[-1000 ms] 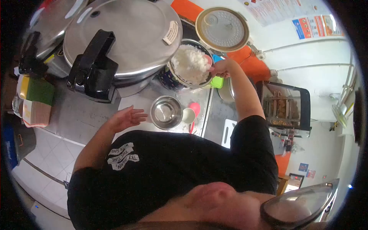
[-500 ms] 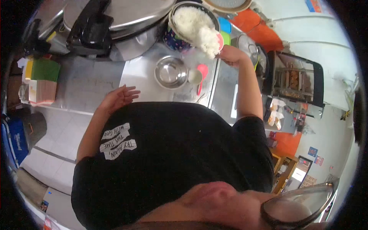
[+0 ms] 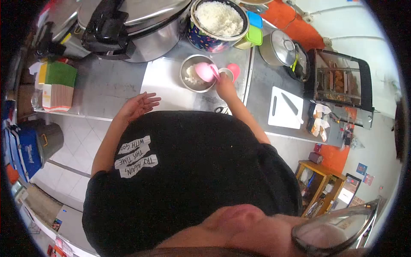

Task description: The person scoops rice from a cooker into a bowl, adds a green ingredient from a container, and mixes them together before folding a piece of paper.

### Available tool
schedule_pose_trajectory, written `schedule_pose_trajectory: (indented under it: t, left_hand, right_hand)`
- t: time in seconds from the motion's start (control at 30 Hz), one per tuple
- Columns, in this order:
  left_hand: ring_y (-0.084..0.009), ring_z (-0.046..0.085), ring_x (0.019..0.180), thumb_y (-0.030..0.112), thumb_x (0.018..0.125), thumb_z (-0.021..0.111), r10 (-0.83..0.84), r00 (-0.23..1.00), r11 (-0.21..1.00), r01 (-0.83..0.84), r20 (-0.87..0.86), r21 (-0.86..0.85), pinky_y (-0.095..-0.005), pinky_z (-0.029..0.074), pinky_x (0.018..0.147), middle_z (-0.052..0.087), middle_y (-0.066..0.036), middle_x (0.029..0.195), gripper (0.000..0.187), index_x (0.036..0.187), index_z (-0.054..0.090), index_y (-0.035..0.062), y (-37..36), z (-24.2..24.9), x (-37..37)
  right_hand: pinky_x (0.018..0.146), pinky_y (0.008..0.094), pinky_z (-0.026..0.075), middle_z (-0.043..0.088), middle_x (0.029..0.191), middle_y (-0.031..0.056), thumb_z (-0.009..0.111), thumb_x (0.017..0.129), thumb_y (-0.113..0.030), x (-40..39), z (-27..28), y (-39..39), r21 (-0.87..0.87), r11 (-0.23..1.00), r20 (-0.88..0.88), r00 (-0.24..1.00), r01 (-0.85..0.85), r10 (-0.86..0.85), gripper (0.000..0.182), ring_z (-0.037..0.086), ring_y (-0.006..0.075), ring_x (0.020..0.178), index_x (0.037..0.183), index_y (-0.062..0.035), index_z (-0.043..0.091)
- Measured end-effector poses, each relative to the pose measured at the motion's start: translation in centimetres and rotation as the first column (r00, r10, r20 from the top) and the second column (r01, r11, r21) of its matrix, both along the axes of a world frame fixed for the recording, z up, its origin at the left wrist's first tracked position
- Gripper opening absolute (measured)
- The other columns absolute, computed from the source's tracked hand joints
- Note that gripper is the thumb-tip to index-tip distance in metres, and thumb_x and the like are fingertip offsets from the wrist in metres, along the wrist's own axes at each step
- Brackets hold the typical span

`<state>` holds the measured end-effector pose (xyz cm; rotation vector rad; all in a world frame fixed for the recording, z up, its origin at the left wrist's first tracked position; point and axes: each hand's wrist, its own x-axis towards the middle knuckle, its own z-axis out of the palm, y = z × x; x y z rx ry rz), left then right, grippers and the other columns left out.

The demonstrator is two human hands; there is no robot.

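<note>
- The grey steel worktop [image 3: 102,92] has its near edge just in front of the person's black shirt [image 3: 192,167]; pale floor tiles show below that edge on the left.
- Steel surface shows between the green-and-white box of paper napkins [image 3: 59,88] at the far left and the flat white sheet [image 3: 160,83], giving the left side sideways room.
- At the back, the big silver pressure cooker with black handles [image 3: 154,40] and the dark, confetti-patterned pot of white rice [image 3: 209,41] bound the work area.
- On the right, past a worktop seam, a white cutting board [image 3: 280,113] bearing a knife [image 3: 289,103] lies near the front edge, well apart from the right hand.
- The round stainless steel bowl [image 3: 187,85] sits between the hands, nearer the right, with some cooked white rice [image 3: 193,76] inside.
- The right hand [image 3: 226,87] is closed around the handle of a pink rounded scoop [image 3: 205,72], whose head is tipped over inside the bowl.
- A small pale cup [image 3: 226,73] and a pink round utensil [image 3: 233,70] are just beyond that hand; contact cannot be told.
- The left hand [image 3: 139,106] holds nothing, fingers extended and slightly parted, left of the bowl and apart from it.
</note>
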<state>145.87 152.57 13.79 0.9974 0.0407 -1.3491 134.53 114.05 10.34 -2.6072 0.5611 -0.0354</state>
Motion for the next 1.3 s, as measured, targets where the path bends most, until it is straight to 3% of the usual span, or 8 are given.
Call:
schedule_pose_trajectory:
  t: [0.2, 0.6, 0.83, 0.97, 1.03, 1.1, 1.2, 1.3]
  left_hand:
    - [-0.0253, 0.048, 0.121, 0.033, 0.099, 0.033, 0.045, 0.998, 0.999, -0.045, 0.036, -0.006, -0.0361, 0.033, 0.103, 0.052, -0.015, 0.131, 0.048, 0.133, 0.042, 0.0009, 0.4, 0.2, 0.5]
    - [-0.0245, 0.050, 0.119, 0.033, 0.099, 0.037, 0.020, 0.995, 0.998, -0.026, 0.097, 0.065, -0.0325, 0.038, 0.098, 0.054, -0.015, 0.129, 0.048, 0.132, 0.043, -0.0001, -0.7, 1.2, 1.6]
    - [-0.0233, 0.051, 0.119, 0.035, 0.098, 0.038, -0.038, 0.997, 0.997, 0.033, 0.073, 0.063, -0.0317, 0.038, 0.099, 0.054, -0.015, 0.129, 0.049, 0.132, 0.043, 0.0001, -1.4, 0.4, 1.6]
    - [-0.0231, 0.051, 0.118, 0.034, 0.098, 0.039, -0.036, 0.996, 0.991, 0.025, 0.083, 0.128, -0.0328, 0.038, 0.099, 0.053, -0.015, 0.130, 0.048, 0.133, 0.042, 0.0012, -3.3, 1.4, 1.7]
    - [-0.0232, 0.053, 0.115, 0.031, 0.098, 0.039, -0.092, 0.975, 0.968, 0.039, 0.202, 0.249, -0.0347, 0.039, 0.098, 0.056, -0.015, 0.126, 0.047, 0.135, 0.040, 0.0031, -4.8, 0.0, 2.0]
    - [-0.0235, 0.056, 0.112, 0.029, 0.097, 0.041, -0.148, 0.957, 0.962, 0.080, 0.251, 0.263, -0.0358, 0.040, 0.095, 0.057, -0.016, 0.123, 0.048, 0.137, 0.037, 0.0028, -7.2, -2.4, 2.2]
    - [-0.0253, 0.064, 0.094, 0.024, 0.095, 0.044, -0.227, 0.855, 0.934, 0.056, 0.467, 0.353, -0.0381, 0.046, 0.084, 0.060, -0.020, 0.111, 0.056, 0.142, 0.024, 0.0022, -11.9, -9.2, 1.9]
    - [-0.0259, 0.066, 0.079, 0.019, 0.094, 0.044, -0.261, 0.731, 0.913, -0.025, 0.630, 0.407, -0.0383, 0.050, 0.076, 0.061, -0.022, 0.105, 0.054, 0.140, 0.021, 0.0017, -16.1, -7.2, 1.9]
  right_hand:
    - [0.074, 0.0503, 0.048, 0.058, 0.100, 0.0230, 0.049, 0.083, -0.007, -1.7, 1.2, 0.5, -0.062, 0.996, 0.061, 0.996, -0.064, 0.068, 0.021, 0.058, 0.0422, 0.088, 0.103, -0.0005, 0.051]
    - [0.065, 0.0422, 0.045, 0.056, 0.084, 0.0113, 0.060, 0.074, -0.004, -1.5, -0.1, 2.1, -0.298, 0.950, 0.401, 0.890, -0.097, 0.216, 0.054, 0.057, 0.0290, 0.076, 0.127, -0.0114, 0.051]
    - [0.065, 0.0411, 0.046, 0.056, 0.085, 0.0134, 0.056, 0.084, -0.006, -0.8, 0.8, 2.8, -0.052, 0.999, 0.411, 0.912, 0.013, 0.009, 0.045, 0.056, 0.0308, 0.074, 0.128, -0.0100, 0.050]
    - [0.066, 0.0410, 0.047, 0.061, 0.090, 0.0199, 0.051, 0.092, -0.015, 0.3, 4.7, 2.6, 0.227, 0.972, 0.373, 0.916, 0.063, -0.146, 0.036, 0.060, 0.0342, 0.076, 0.127, -0.0084, 0.048]
    - [0.069, 0.0440, 0.048, 0.062, 0.096, 0.0228, 0.048, 0.093, -0.021, 0.5, 5.0, 1.6, 0.163, 0.986, 0.252, 0.964, 0.048, -0.088, 0.032, 0.062, 0.0363, 0.082, 0.122, -0.0068, 0.049]
    - [0.073, 0.0474, 0.049, 0.062, 0.099, 0.0213, 0.042, 0.095, -0.026, 1.3, 6.5, 1.5, 0.033, 0.999, -0.262, 0.965, -0.007, 0.015, 0.029, 0.062, 0.0368, 0.086, 0.115, -0.0062, 0.051]
    - [0.069, 0.0501, 0.050, 0.063, 0.093, 0.0230, 0.040, 0.095, -0.028, 1.4, 7.7, 3.3, -0.083, 0.984, -0.318, 0.940, -0.158, 0.124, 0.029, 0.063, 0.0407, 0.079, 0.106, -0.0034, 0.053]
    - [0.070, 0.0481, 0.052, 0.064, 0.091, 0.0228, 0.040, 0.094, -0.024, 2.7, 4.4, 3.1, -0.049, 0.991, -0.309, 0.946, -0.121, 0.100, 0.029, 0.064, 0.0387, 0.081, 0.107, -0.0027, 0.054]
